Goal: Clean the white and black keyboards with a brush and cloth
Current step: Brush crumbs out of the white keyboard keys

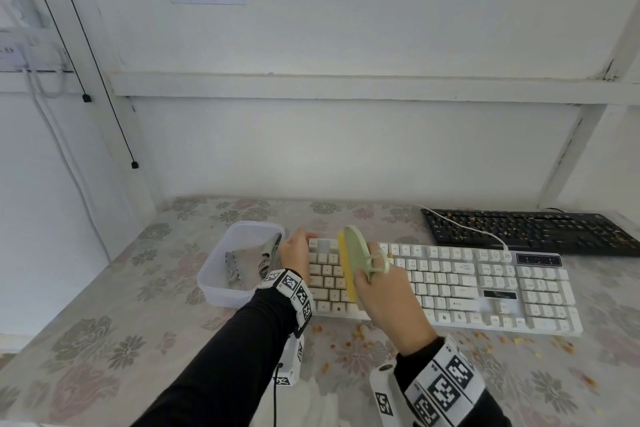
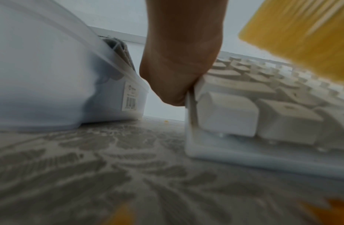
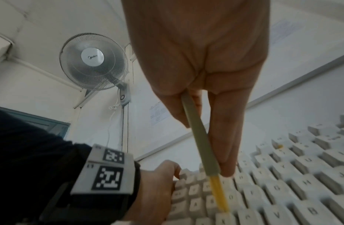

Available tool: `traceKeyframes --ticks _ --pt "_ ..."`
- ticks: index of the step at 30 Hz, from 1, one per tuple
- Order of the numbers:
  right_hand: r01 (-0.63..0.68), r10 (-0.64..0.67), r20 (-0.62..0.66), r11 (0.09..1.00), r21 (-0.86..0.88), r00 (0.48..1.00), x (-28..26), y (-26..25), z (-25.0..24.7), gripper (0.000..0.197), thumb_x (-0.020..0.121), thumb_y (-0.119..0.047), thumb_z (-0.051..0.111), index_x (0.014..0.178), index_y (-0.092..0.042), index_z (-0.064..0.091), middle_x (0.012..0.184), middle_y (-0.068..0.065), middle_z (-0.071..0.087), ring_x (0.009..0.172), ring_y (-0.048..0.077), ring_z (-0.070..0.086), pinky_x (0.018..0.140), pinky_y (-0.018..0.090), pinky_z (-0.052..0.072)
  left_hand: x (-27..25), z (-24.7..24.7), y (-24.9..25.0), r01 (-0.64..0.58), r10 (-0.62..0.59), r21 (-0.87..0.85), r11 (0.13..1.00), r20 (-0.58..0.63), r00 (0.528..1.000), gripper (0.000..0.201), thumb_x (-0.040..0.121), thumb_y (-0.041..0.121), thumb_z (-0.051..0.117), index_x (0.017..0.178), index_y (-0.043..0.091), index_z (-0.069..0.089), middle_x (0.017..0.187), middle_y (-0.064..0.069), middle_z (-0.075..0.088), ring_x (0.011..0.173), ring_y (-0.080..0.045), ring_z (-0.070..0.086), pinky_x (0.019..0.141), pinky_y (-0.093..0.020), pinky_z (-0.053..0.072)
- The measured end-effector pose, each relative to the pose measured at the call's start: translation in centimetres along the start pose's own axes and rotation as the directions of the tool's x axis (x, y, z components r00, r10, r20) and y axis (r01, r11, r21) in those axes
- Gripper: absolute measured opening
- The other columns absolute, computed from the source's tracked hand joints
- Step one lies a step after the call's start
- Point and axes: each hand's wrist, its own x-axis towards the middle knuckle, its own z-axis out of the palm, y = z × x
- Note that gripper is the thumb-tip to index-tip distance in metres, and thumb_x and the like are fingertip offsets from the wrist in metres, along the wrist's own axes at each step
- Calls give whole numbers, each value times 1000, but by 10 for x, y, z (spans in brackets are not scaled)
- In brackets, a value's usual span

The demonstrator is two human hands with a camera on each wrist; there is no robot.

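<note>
The white keyboard (image 1: pixel 485 288) lies across the flowered table, and my left hand (image 1: pixel 294 253) grips its left end, fingers curled over the far corner. My right hand (image 1: pixel 384 302) holds a pale green brush (image 1: pixel 353 260) with yellow bristles, set edge-on over the keyboard's left keys. In the right wrist view the brush handle (image 3: pixel 201 140) is pinched between thumb and fingers, bristles touching the keys (image 3: pixel 301 175). The left wrist view has my left hand (image 2: pixel 178 60) against the keyboard's edge (image 2: pixel 190 121) under the bristles (image 2: pixel 301 33). The black keyboard (image 1: pixel 526 230), strewn with crumbs, sits behind at the right.
A translucent plastic container (image 1: pixel 214 274) stands just left of the white keyboard with a grey cloth (image 1: pixel 235 270) inside. Orange crumbs (image 1: pixel 363 340) are scattered on the table in front of the keyboard. The wall is close behind the table.
</note>
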Motion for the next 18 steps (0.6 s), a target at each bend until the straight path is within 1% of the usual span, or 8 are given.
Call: traceKeyframes --ticks 3,7,9,11,12,14,16,18 --pt "55 -54 -15 998 9 998 2 -1 7 21 93 -7 41 113 -14 45 61 -3 46 45 6 40 38 15 36 0 0 0 -3 3 5 1000 5 1000 23 89 17 49 72 15 65 62 -1 61 56 -19 56 56 -27 45" --pt "-12 12 86 1000 -5 996 -4 2 9 28 94 -8 40 122 -13 41 59 -2 45 39 7 40 35 16 33 1 -1 -1 11 -11 21 1000 5 1000 25 87 21 49 69 19 66 63 -2 63 63 -23 58 67 -36 49" --pt "-43 48 128 998 -42 991 -10 6 9 31 94 -10 40 125 -13 41 58 -3 44 36 6 38 34 15 32 1 -1 -2 15 -15 18 1000 5 1000 26 87 21 49 69 19 67 62 -1 62 63 -24 56 66 -37 48" --pt "-26 52 166 987 -158 985 -17 7 7 22 92 -12 41 113 -14 48 60 -5 42 44 5 37 36 15 32 1 -1 -2 27 -27 9 1000 6 1000 25 86 20 50 67 18 66 58 0 59 62 -24 53 63 -36 44" --pt "-11 48 170 978 -211 984 -19 4 4 12 91 -12 41 95 -17 51 60 -6 40 46 5 36 38 15 32 1 -1 -1 36 -36 4 999 7 999 24 85 20 50 66 18 65 57 0 59 61 -25 52 62 -36 43" --pt "-7 38 145 978 -209 989 -21 -2 -1 27 92 -12 42 66 -22 37 58 -6 36 45 6 32 39 17 31 1 0 -1 42 -42 6 999 5 999 24 85 20 50 67 18 66 60 -2 60 63 -25 53 64 -37 44" --pt "0 12 79 989 -148 997 -16 -5 -2 30 92 -11 44 64 -19 35 56 -5 37 42 7 32 38 17 34 0 0 0 35 -35 13 999 -2 999 24 85 20 50 67 18 67 66 -4 61 65 -25 55 66 -37 46" --pt "23 -22 17 998 -66 1000 -10 -6 2 12 92 -9 46 81 -13 46 59 -4 44 44 6 40 39 16 37 1 0 0 28 -28 10 1000 -11 1000 24 86 19 50 67 18 66 69 -4 62 67 -24 56 69 -38 48"
